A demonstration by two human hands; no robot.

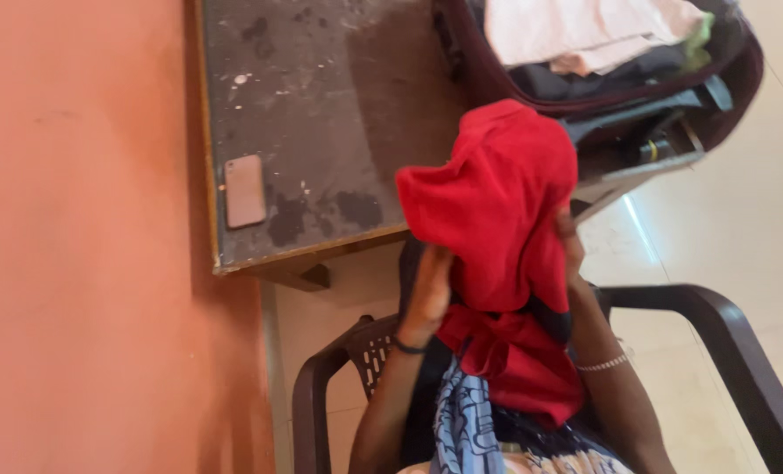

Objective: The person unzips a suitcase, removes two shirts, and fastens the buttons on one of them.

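Holding up a red garment (497, 202) — soft, rumpled, bunched at the top and trailing down over a dark chair (321, 386) — just off the table (321, 105) edge, below the open suitcase (743, 79). Left hand (428, 294) pressed to its lower left edge, right hand (571, 246) at its right side, cloth between them; finger grip mostly hidden — cannot tell. Open floor (743, 228) to the right, phone (245, 190) well clear.

The red garment (497, 237) hides most of the right hand (570, 250).
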